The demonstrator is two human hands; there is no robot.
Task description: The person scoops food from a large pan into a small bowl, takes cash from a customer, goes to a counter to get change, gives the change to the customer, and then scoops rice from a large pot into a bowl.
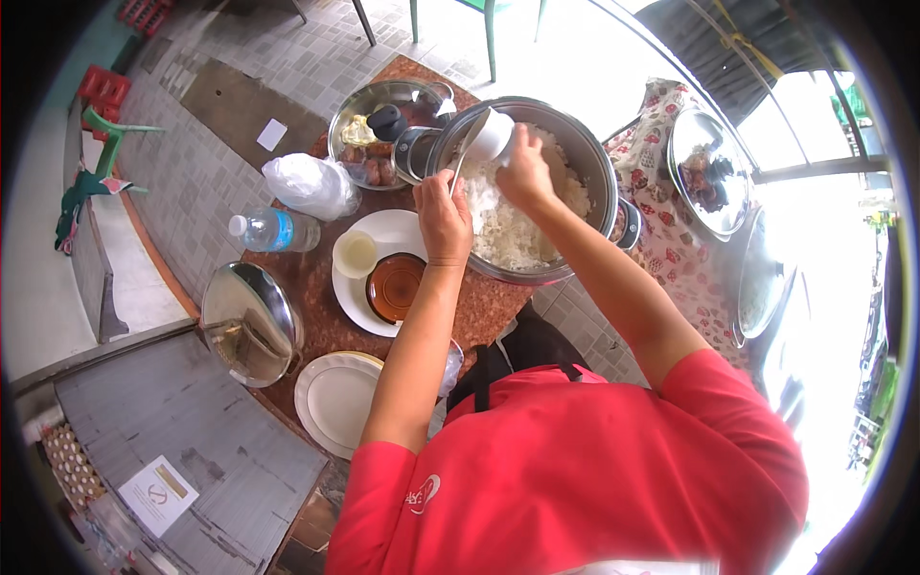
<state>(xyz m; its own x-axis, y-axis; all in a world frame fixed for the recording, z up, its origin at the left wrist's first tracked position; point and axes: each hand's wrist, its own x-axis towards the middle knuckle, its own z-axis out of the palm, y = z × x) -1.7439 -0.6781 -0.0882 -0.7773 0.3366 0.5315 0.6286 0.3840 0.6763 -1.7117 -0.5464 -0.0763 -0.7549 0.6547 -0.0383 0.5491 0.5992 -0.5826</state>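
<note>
A large metal pot (pixel 608 187) of cooked white rice (pixel 514 230) stands at the top centre. My left hand (pixel 445 219), at the pot's near left rim, grips a thin utensil handle (pixel 458 171) that slants up over the rice. My right hand (pixel 528 172) is over the rice, its fingers on a small white cup (pixel 491 135) that is tilted near the handle's upper end. Clear plastic shows beside those fingers, its shape blurred. What the handle ends in cannot be told. Left of my left wrist, a white plate (pixel 351 305) bears a brown glass saucer (pixel 395 287) and a pale small cup (pixel 355 254).
Left of the pot are a glass-lidded pan (pixel 345 115) of food, a white plastic bag (pixel 309 188), a water bottle (pixel 277 229) and a metal lid (pixel 248 323). Stacked plates (pixel 338 402) lie nearer. Covered dishes (pixel 711 176) stand on a patterned cloth (pixel 665 266) at right.
</note>
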